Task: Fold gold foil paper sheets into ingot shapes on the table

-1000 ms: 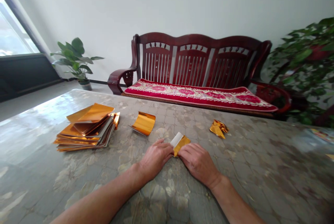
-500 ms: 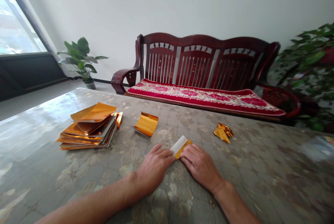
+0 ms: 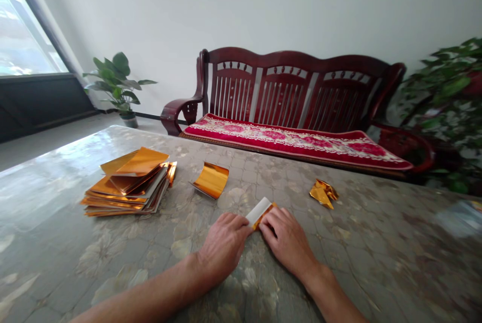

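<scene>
My left hand [image 3: 225,242] and my right hand [image 3: 286,239] rest side by side on the marbled table [image 3: 339,262], fingers curled and pressing on a small folded piece of gold foil paper [image 3: 259,211]. Its white back faces up and a gold edge shows beneath. A curled single gold sheet [image 3: 211,180] lies just beyond my left hand. A stack of gold foil sheets [image 3: 128,182] sits at the left. A small folded gold shape [image 3: 323,192] lies to the right, apart from my hands.
Behind the table stands a dark red wooden bench [image 3: 293,92] with a red floral cushion. A potted plant [image 3: 116,84] is on the floor at the left by a window, and a leafy plant [image 3: 448,107] fills the right edge.
My hands have drawn slightly closer to me with the folded paper, and more of its white side now covers the gold. The camera shifted a little.
</scene>
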Demonstrator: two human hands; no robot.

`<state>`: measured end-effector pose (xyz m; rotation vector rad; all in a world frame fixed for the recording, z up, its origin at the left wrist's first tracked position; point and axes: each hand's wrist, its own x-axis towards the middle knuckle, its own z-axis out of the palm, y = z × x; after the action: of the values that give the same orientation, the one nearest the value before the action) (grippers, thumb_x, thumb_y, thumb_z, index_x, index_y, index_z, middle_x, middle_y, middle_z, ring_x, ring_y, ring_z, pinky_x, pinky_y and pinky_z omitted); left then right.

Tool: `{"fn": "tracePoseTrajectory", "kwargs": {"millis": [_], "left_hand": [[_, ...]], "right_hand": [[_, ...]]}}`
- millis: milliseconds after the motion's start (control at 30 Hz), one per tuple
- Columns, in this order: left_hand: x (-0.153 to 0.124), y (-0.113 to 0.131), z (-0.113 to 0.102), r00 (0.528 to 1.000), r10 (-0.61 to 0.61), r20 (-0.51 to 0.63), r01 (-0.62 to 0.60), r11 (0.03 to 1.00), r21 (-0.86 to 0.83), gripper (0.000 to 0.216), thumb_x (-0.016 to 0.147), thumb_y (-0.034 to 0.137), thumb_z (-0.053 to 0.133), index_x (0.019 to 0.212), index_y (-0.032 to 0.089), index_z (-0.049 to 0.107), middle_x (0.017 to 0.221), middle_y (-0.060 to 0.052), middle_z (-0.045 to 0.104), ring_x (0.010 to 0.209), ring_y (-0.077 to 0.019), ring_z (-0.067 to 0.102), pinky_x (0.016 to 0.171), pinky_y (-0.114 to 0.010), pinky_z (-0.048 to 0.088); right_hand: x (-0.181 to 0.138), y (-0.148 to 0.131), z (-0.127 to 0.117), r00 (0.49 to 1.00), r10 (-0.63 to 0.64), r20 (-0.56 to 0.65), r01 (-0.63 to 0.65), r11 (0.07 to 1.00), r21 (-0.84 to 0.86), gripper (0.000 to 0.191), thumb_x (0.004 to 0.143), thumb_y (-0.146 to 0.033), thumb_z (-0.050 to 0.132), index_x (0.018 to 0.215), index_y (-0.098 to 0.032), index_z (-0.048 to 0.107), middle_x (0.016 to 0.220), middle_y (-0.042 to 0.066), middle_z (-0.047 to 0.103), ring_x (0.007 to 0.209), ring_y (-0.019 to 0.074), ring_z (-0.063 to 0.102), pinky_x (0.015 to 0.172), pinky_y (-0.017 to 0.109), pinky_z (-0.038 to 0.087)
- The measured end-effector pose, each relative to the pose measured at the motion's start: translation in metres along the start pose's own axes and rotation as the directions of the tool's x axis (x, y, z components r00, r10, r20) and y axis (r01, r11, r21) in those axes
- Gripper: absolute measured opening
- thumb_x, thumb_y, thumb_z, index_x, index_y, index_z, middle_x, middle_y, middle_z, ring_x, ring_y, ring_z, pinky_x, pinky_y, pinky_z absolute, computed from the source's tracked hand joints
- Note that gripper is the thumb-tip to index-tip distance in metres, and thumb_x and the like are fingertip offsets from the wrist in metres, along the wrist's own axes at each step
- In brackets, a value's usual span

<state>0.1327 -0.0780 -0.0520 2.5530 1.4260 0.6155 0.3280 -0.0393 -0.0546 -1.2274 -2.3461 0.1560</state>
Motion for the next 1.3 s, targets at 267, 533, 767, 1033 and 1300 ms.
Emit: {"fn": "tracePoseTrajectory", "kwargs": {"millis": [267, 533, 767, 1033, 1300], "left_hand": [[0.002, 0.0, 0.003, 1.0, 0.005, 0.009, -0.006, 0.999, 0.043, 0.023, 0.094, 0.015, 0.052, 0.108, 0.022, 0.069, 0.097, -0.004, 0.07, 0.094, -0.0213, 0.062, 0.09, -0.036, 0.048], [0.001, 0.0, 0.005, 0.999, -0.002, 0.041, -0.002, 0.995, 0.096, 0.025, 0.092, 0.013, 0.054, 0.113, 0.021, 0.064, 0.104, -0.005, 0.068, 0.097, -0.0224, 0.061, 0.091, -0.037, 0.048], [0.006, 0.002, 0.0, 0.998, -0.026, 0.057, 0.018, 0.992, 0.127, 0.018, 0.093, 0.015, 0.053, 0.101, 0.02, 0.067, 0.097, -0.005, 0.069, 0.093, -0.0226, 0.062, 0.087, -0.037, 0.048], [0.024, 0.008, -0.015, 0.982, -0.141, 0.123, 0.118, 0.977, 0.177, 0.023, 0.097, 0.025, 0.049, 0.087, 0.02, 0.069, 0.089, -0.004, 0.07, 0.088, -0.022, 0.063, 0.078, -0.035, 0.045], [0.029, 0.003, -0.012, 0.985, -0.156, 0.068, 0.147, 0.982, 0.119, 0.022, 0.093, 0.025, 0.054, 0.078, 0.02, 0.07, 0.082, -0.003, 0.069, 0.083, -0.0205, 0.064, 0.078, -0.034, 0.041]], "right_hand": [[0.001, -0.001, 0.007, 0.999, 0.042, -0.021, -0.043, 0.999, -0.011, 0.015, 0.093, -0.019, 0.054, 0.079, -0.023, 0.055, 0.088, 0.004, 0.061, 0.087, 0.022, 0.053, 0.074, 0.034, 0.041], [0.0, -0.001, 0.011, 0.996, 0.08, -0.045, -0.08, 0.997, -0.018, 0.018, 0.09, -0.017, 0.054, 0.074, -0.023, 0.051, 0.083, 0.004, 0.059, 0.083, 0.022, 0.052, 0.073, 0.034, 0.04], [0.0, -0.002, 0.012, 0.994, 0.105, -0.029, -0.106, 0.993, -0.044, 0.017, 0.092, -0.018, 0.053, 0.075, -0.023, 0.051, 0.082, 0.003, 0.059, 0.083, 0.0222, 0.051, 0.073, 0.033, 0.038], [0.002, -0.004, 0.01, 0.991, 0.133, -0.007, -0.133, 0.989, -0.071, 0.019, 0.094, -0.019, 0.051, 0.075, -0.022, 0.052, 0.083, 0.003, 0.059, 0.084, 0.0218, 0.051, 0.073, 0.032, 0.037], [0.001, -0.004, 0.01, 0.987, 0.162, -0.007, -0.162, 0.985, -0.053, 0.018, 0.093, -0.021, 0.053, 0.075, -0.022, 0.052, 0.081, 0.003, 0.06, 0.082, 0.0213, 0.05, 0.072, 0.032, 0.036]]}}
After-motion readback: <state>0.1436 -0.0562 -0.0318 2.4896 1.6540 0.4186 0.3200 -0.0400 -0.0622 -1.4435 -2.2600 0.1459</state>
